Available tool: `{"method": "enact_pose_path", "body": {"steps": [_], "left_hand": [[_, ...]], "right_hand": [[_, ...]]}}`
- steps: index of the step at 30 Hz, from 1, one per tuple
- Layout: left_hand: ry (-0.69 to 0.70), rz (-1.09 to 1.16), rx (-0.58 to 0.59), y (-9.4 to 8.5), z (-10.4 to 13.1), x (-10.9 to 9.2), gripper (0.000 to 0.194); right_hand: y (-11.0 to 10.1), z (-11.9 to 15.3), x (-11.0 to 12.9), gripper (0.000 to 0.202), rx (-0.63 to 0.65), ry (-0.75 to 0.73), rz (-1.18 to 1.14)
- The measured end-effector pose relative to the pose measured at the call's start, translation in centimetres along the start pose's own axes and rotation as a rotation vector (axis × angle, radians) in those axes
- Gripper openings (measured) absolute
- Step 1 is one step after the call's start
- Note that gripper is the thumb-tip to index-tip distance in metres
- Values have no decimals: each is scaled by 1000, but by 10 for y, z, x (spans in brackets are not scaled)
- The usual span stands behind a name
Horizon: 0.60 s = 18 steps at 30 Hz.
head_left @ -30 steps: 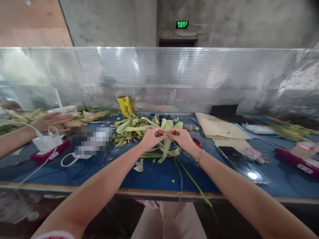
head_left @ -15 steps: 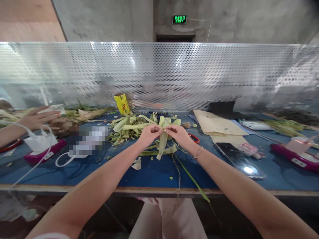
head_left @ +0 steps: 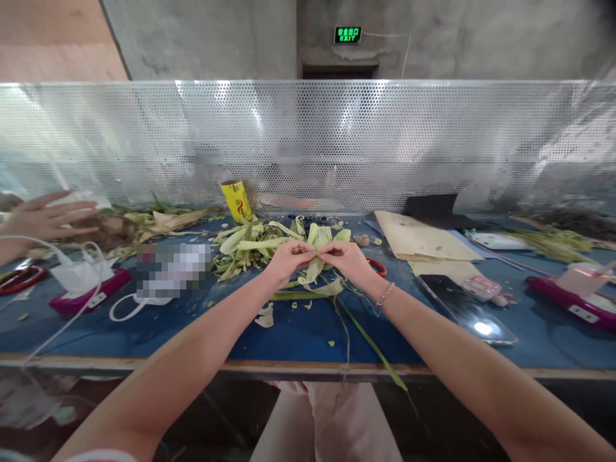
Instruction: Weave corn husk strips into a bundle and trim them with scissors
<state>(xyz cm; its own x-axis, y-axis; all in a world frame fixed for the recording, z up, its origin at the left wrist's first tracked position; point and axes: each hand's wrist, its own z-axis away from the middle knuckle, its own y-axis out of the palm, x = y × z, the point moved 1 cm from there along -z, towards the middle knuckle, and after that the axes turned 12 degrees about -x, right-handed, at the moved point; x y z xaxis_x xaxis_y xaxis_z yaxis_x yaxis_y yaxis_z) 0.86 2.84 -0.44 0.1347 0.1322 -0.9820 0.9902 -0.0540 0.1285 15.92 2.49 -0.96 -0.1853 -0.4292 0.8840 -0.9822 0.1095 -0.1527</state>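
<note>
The pale leaf strip (head_left: 314, 269), which had hung long toward six o'clock, ended shorter and curled. Below it, at six o'clock, a small scrap (head_left: 308, 305) had appeared. A co-worker's hand (head_left: 52, 218) had shifted toward nine o'clock, exposing red scissors (head_left: 29, 283).

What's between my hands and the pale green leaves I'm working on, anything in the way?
Nothing visible is in the way: your left hand and right hand both pinch the pale green leaves. The red loop lies to the right of your right hand, not between.
</note>
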Motion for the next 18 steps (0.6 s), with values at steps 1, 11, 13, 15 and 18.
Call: {"method": "enact_pose_path", "body": {"steps": [1,11,13,15,18], "left_hand": [[2,-7,-11,0,0,0,24],[65,-76,-63,-1,-3,1,26],[53,-74,-59,0,-1,0,26],[16,-25,-40,1,1,-1,24],[-46,39,-27,2,3,-2,21]], "right_hand": [[0,0,-1,13,8,-1,2],[2,-1,-6,17,28,55,-33],[1,0,-3,15,6,47,-26],[0,1,0,14,-8,35,-14],[-1,2,2,12,-25,16,27]]}}
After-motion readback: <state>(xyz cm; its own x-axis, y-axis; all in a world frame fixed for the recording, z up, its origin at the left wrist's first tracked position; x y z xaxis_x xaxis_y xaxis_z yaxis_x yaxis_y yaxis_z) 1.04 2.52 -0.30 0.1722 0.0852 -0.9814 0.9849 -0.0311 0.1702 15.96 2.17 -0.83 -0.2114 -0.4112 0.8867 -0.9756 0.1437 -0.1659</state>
